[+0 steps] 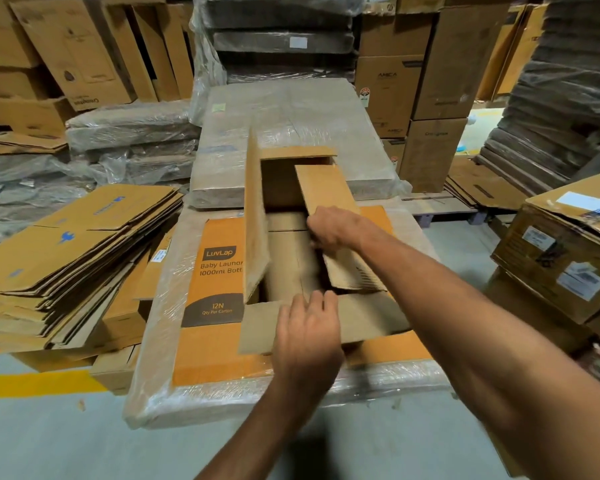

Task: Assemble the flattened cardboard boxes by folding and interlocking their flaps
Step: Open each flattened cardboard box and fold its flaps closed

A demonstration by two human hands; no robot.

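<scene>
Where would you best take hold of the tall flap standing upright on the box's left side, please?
Pinch the left flap at its free top edge, around mid-length, coming from above. It stands nearly upright with that edge unobstructed, while the left hand presses the near flap and the right hand grips the right flap.

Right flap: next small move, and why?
Probably press the right flap down level with the right hand, which grips its inner edge. It slants half-folded over the opening; the far flap is folded in, the left flap stands upright, and the left hand rests on the near flap.
</scene>
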